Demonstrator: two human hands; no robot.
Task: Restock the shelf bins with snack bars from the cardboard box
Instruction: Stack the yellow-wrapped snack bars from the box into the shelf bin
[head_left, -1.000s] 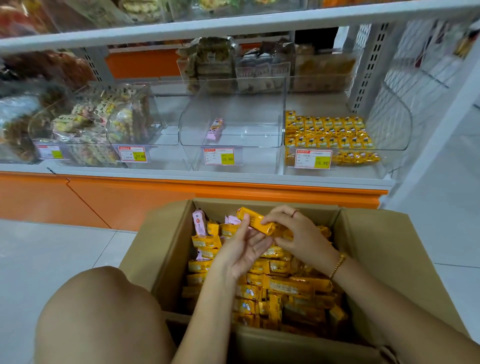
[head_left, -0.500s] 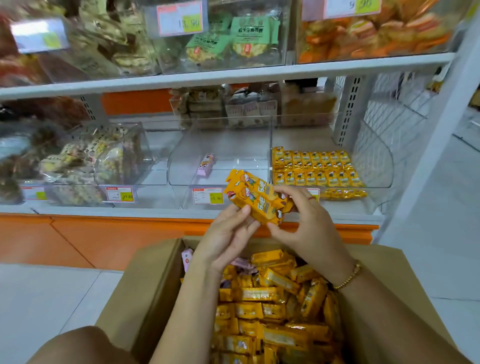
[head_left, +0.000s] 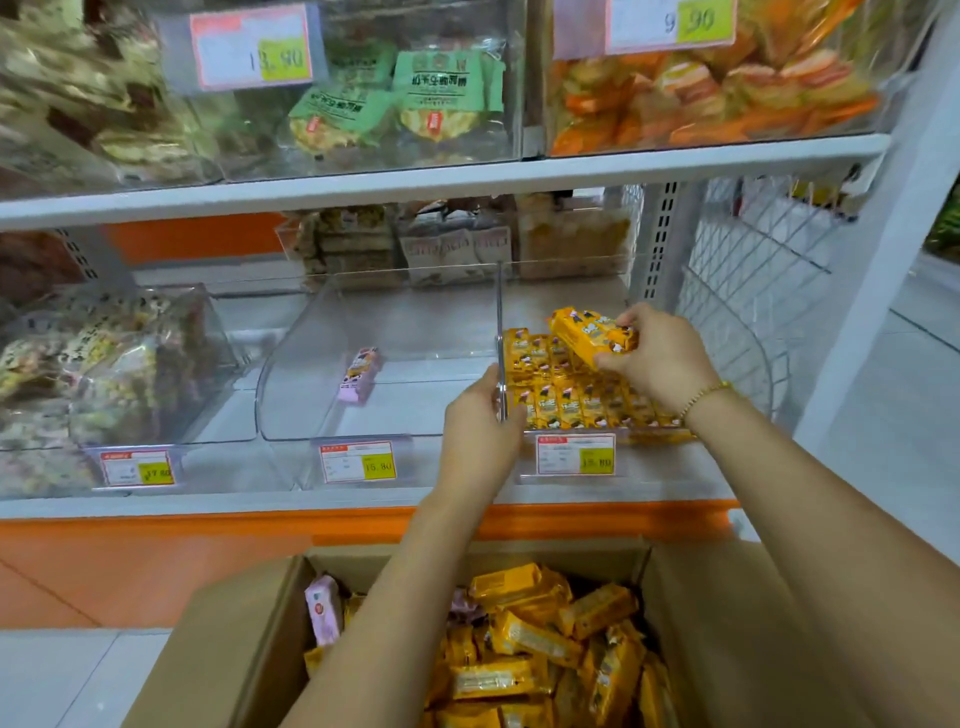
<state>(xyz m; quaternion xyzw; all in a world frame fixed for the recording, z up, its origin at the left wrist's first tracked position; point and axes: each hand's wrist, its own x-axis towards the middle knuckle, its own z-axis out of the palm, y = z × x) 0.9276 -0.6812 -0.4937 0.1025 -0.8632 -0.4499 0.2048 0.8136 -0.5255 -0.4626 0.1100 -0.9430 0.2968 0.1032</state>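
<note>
Placing was the step: the right hand (head_left: 660, 358) pinched a stack of yellow snack bars (head_left: 592, 332) above the rows in the clear bin (head_left: 756, 364), at 12 o'clock from the cardboard box (head_left: 727, 623). The left hand (head_left: 480, 421) gripped the bin's side wall (head_left: 500, 312). Next, I judged, the stack needed lowering flat onto the rows. The white shelf (head_left: 363, 501) stood above pale floor tiles (head_left: 78, 670).

Yellow-orange snack bars (head_left: 592, 332) bear dark cartoon figures; one pink bar (head_left: 358, 376) at centre; brown cardboard box (head_left: 218, 644); orange shelf base (head_left: 156, 566).
</note>
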